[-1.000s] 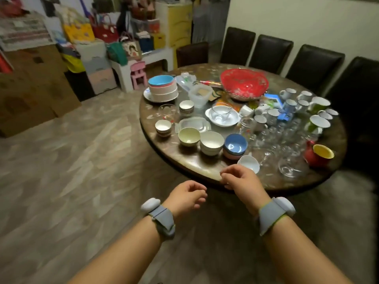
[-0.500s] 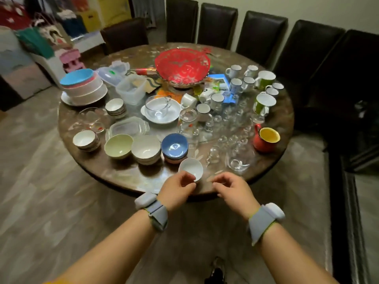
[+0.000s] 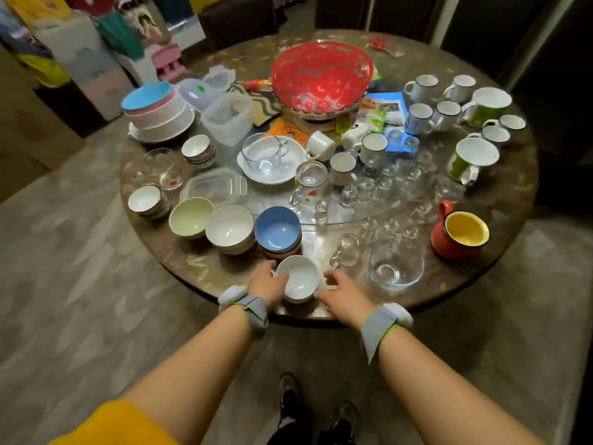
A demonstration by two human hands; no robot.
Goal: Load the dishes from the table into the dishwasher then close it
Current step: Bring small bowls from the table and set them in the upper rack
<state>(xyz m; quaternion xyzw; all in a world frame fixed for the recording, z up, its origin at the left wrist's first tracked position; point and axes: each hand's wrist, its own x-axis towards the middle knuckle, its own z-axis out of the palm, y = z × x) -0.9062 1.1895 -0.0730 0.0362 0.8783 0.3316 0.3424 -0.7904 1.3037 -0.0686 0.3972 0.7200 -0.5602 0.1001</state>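
A round brown table is crowded with dishes. At its near edge sits a small white bowl. My left hand holds the bowl's left rim, thumb over the edge. My right hand hovers just right of the bowl with fingers loosely curled, apart from it. Behind the bowl stand a blue bowl, a white bowl and a pale green bowl. No dishwasher is in view.
A clear glass bowl and several small glasses sit to the right. A red mug, several white mugs, a red basket, stacked plates and plastic containers fill the table. Dark chairs stand behind.
I have stepped up to the table and the view has swung to face it. My left hand has reached forward and taken hold of the small white bowl; my right hand has come beside it.
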